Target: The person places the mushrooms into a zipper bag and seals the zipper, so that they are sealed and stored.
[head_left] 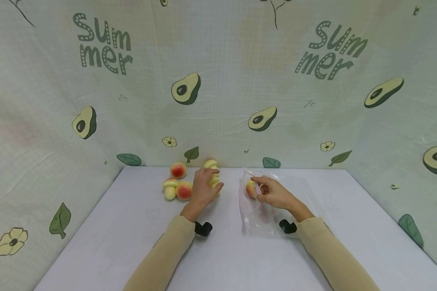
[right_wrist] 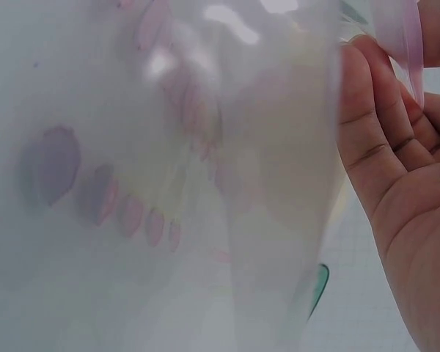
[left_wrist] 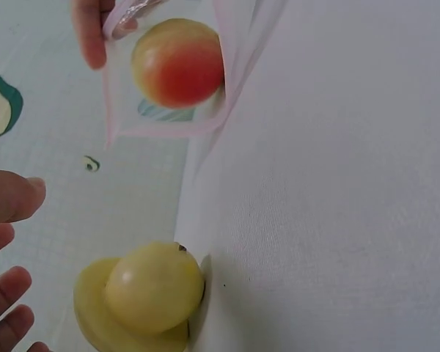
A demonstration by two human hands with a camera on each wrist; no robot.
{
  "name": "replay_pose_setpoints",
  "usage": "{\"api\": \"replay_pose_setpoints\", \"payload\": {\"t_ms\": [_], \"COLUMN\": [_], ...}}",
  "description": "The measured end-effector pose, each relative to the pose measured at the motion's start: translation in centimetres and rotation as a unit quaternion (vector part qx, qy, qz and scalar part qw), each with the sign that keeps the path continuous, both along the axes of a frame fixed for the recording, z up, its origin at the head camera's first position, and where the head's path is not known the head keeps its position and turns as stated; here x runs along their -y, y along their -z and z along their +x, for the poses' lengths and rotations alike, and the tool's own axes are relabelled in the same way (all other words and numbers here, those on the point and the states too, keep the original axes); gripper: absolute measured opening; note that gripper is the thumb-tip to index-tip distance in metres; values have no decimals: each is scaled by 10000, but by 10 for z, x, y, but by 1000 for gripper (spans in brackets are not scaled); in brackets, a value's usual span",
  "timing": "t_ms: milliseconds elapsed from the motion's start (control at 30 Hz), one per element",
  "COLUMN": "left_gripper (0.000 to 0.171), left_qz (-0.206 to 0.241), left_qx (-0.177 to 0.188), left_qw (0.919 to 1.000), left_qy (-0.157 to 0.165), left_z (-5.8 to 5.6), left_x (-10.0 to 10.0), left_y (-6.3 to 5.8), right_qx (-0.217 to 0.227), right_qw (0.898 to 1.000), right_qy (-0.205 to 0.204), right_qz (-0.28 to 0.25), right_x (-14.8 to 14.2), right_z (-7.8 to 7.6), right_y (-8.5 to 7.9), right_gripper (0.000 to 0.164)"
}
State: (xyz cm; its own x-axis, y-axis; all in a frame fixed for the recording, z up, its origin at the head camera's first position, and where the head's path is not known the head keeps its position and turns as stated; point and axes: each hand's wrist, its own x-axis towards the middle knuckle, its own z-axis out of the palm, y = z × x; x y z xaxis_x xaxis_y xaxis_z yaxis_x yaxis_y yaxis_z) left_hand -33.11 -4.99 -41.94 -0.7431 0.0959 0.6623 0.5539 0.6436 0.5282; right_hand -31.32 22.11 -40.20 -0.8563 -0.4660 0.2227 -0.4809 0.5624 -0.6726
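Note:
My left hand (head_left: 202, 188) reaches over the table with thumb and fingers spread, holding nothing. Just past its fingers stand yellow mushroom-shaped pieces (head_left: 212, 163), partly hidden by the hand; one such piece (left_wrist: 155, 287) shows below the fingertips in the left wrist view, apart from them. My right hand (head_left: 275, 195) pinches the pink-edged rim of a clear plastic bag (head_left: 250, 220), holding it up. Inside the bag lies a red-and-yellow rounded piece (left_wrist: 180, 64). Printed pink shapes on the bag film fill much of the right wrist view, where the fingers (right_wrist: 363, 110) grip its edge.
Left of my left hand sit a mushroom piece (head_left: 170, 189) with a pale stem and two red-topped round pieces, one nearer (head_left: 183, 190) and one farther back (head_left: 178, 170). A fabric backdrop (head_left: 218, 133) with avocado prints rises behind the white table (head_left: 233, 262).

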Motion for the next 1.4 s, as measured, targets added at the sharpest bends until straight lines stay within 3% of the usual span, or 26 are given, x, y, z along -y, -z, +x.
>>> {"api": "replay_pose_setpoints", "payload": {"t_ms": [200, 500, 700, 1033, 1400], "left_gripper": [36, 47, 54, 57, 57], "left_qz": [313, 392, 378, 198, -105], "left_qx": [401, 1237, 1649, 2018, 2052], "left_qw": [9987, 9914, 9856, 9792, 9786], "left_qy": [14, -171, -45, 51, 44], "left_z": [-1, -1, 0, 2, 1], "left_x": [6, 8, 8, 8, 8], "left_y": [1, 6, 6, 4, 10], "right_qx": [14, 61, 16, 47, 38], "right_qw": [10000, 9999, 10000, 9999, 9999], "right_qy": [29, 56, 19, 59, 14], "right_qz": [46, 94, 90, 109, 98], "right_x": [0, 1, 0, 1, 2], "right_z": [0, 1, 1, 1, 1], "right_y": [-1, 0, 0, 1, 1], "right_gripper": [60, 61, 60, 60, 60]}}
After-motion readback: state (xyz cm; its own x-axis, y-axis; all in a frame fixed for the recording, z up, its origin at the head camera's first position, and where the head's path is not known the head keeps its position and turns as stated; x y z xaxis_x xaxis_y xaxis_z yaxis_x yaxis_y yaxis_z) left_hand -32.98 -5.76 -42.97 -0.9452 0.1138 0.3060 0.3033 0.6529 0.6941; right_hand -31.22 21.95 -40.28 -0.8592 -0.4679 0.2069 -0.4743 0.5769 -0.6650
